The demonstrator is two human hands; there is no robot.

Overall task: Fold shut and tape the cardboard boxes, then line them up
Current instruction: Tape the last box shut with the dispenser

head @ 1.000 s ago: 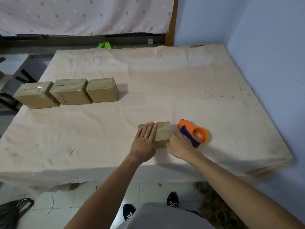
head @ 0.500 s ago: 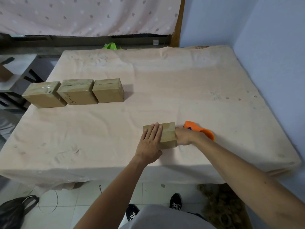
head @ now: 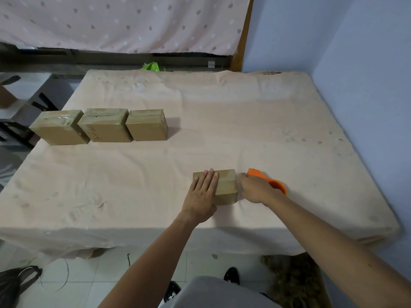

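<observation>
Pressing flat left hand (head: pixel 201 196) on closed box (head: pixel 226 188) | right hand (head: pixel 255 190) gripping tape dispenser (head: pixel 275 185) | three taped boxes (head: pixel 104 126) in row

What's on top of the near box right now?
The left hand lies flat on the near box, fingers straight, covering the left part of its top. The right part is uncovered. Whether tape or the flap seam runs under the hand cannot be seen.
</observation>
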